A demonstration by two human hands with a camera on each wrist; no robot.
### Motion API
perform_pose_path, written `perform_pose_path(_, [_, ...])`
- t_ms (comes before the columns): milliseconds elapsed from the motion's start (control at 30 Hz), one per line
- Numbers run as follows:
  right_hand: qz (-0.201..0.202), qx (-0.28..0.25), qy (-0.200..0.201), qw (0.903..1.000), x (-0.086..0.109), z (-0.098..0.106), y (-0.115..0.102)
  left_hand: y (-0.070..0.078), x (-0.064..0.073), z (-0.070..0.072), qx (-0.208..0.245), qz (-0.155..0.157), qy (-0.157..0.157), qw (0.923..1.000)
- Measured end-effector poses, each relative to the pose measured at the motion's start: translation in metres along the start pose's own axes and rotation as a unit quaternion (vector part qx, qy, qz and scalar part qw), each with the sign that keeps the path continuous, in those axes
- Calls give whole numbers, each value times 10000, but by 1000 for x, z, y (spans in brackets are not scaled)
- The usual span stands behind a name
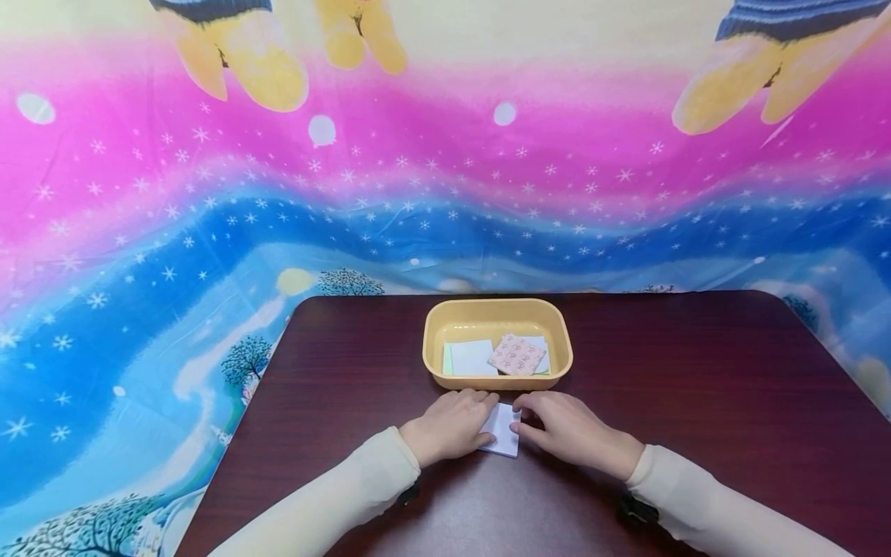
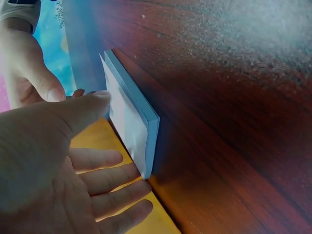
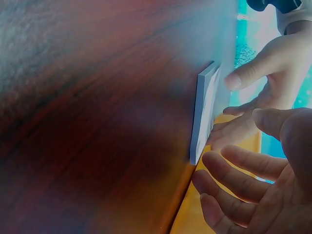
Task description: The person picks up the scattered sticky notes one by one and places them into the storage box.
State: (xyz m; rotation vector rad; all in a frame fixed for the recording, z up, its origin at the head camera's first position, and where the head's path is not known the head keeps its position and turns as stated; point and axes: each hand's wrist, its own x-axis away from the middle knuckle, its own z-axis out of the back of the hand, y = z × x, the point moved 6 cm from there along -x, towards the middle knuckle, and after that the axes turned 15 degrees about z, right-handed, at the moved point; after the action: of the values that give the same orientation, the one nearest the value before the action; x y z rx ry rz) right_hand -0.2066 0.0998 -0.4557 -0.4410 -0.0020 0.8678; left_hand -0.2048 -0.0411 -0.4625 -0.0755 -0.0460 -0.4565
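Note:
A small white notepad (image 1: 503,432) lies on the dark table in front of the tray. My left hand (image 1: 455,424) is over its left side, with the thumb touching the top sheet and the other fingers stretched out by the far edge. That top sheet bows slightly away from the stack (image 2: 126,114) in the left wrist view. At the pad's right edge is my right hand (image 1: 576,433), its fingers loosely bent and the thumb apart from them. The right wrist view shows nothing between these fingers (image 3: 231,173).
Just beyond the hands stands a yellow plastic tray (image 1: 497,382). In it lie white and pale green paper pieces (image 1: 472,358) and a pink patterned square (image 1: 517,356). A colourful printed cloth (image 1: 445,193) hangs behind the dark wooden table (image 1: 696,387).

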Motion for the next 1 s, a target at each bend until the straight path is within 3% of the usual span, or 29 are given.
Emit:
perform_pose_path(300, [13, 91, 89, 9999, 0, 1, 0, 4, 0, 0, -200, 1, -12, 9998])
perform_pose_path(767, [-7, 51, 71, 10000, -2, 1, 2, 2, -1, 4, -138, 75, -42, 9999])
perform_pose_path(1000, [-165, 42, 22, 9999, -2, 4, 3, 0, -1, 11, -148, -89, 250, 9995])
